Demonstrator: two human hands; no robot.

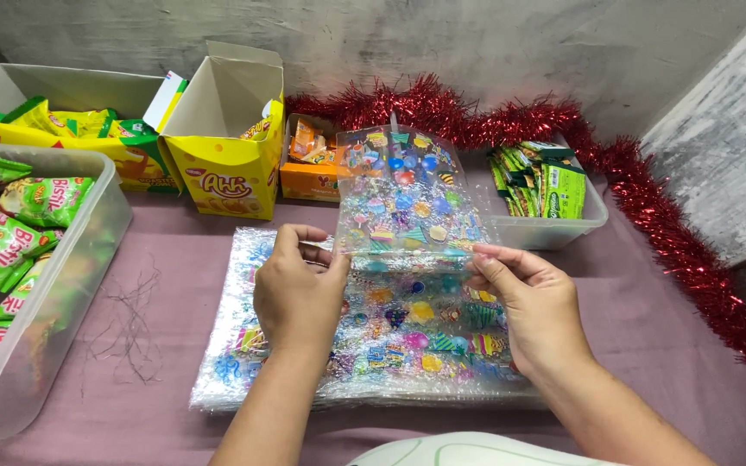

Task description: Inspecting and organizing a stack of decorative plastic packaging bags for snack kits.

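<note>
One clear printed bag (409, 194) stands upright above the stack of bags (373, 345), its bottom edge pinched by both hands: left hand (300, 293) and right hand (533, 302), fingers closed on it. Behind the stack: two cardboard boxes, two plastic tubs.

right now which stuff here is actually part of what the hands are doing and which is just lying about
In hand:
- clear printed bag, held up by left hand and right hand
- stack of printed bags beneath

Lying about:
- yellow carton
- orange box
- clear tub of green snack packs
- small tub of green sachets
- red tinsel
</note>
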